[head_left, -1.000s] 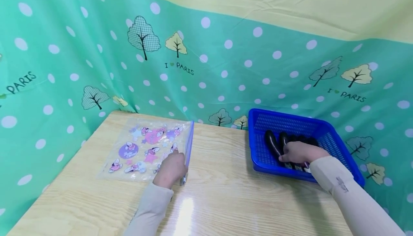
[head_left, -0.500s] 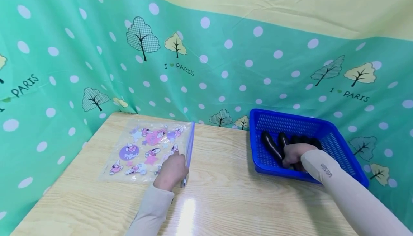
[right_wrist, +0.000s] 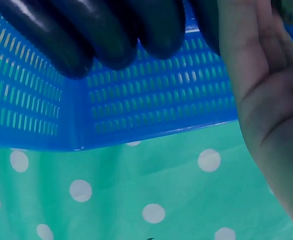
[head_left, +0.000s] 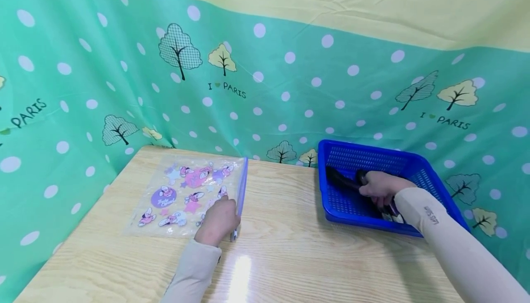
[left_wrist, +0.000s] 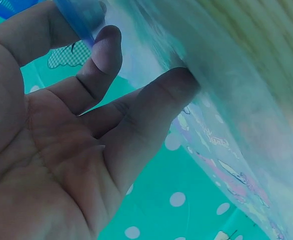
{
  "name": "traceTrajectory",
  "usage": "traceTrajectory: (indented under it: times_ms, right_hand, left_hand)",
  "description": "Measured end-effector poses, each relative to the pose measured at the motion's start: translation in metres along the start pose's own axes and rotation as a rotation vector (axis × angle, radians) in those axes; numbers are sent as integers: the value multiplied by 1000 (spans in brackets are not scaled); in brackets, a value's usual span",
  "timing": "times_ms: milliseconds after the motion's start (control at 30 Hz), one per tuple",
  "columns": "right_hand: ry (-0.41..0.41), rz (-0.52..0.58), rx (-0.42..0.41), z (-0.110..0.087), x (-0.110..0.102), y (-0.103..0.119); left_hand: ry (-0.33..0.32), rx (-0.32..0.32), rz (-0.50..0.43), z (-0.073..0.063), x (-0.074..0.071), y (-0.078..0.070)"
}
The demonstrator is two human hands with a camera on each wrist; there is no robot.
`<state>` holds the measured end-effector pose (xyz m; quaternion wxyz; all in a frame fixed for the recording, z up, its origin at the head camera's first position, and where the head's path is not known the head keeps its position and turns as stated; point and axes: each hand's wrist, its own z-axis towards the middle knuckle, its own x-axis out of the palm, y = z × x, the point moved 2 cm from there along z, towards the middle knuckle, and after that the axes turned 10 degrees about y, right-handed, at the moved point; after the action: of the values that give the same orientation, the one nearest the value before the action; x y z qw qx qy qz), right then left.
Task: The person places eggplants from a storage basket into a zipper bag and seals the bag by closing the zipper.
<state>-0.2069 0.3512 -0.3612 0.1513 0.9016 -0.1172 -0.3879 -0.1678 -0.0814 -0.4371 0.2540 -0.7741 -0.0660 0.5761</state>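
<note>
On the left of the table lies a clear zip bag (head_left: 165,211) with cartoon prints and a purple zip edge. My left hand (head_left: 218,222) grips the bag at that edge; in the left wrist view its curled fingers (left_wrist: 106,55) meet the blue-tinted strip and the film. At the right, my right hand (head_left: 383,187) reaches into a blue basket (head_left: 323,192) and holds a dark, glossy eggplant (head_left: 341,179), which slants to the left from the fingers. More eggplants (right_wrist: 159,25) lie side by side in the basket in the right wrist view, partly hidden by the hand in the head view.
Both the bag and basket stand on a light wood-grain table (head_left: 285,247). A green dotted curtain (head_left: 285,96) with tree prints hangs close behind and on the left. The basket's raised perforated walls surround the eggplants.
The leftmost eggplant has swung its far end leftward, and its near end is now at my right hand's fingers. My left hand stays at the bag's edge.
</note>
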Motion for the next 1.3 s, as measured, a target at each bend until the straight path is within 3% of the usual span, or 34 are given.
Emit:
traceTrajectory:
  times_ms: [200,400,733,967,1167,1300]
  right_hand:
    - [-140,-27,-101,-2,-15,6]
    - [-306,51,-152,5,-29,17]
    - [-266,161,-151,22,-24,21]
    - [-191,144,-202,19,-23,28]
    - [-175,77,-149,22,-24,32]
    - [-176,37,-156,24,-24,30]
  left_hand:
    - [1,8,9,0,2,1]
    - [3,2,25,-1,0,1]
    - [-1,9,23,-3,2,5]
    - [-20,1,37,-6,-1,4]
    - [-24,1,39,-7,2,3]
    - [-26,9,32,-5,5,3]
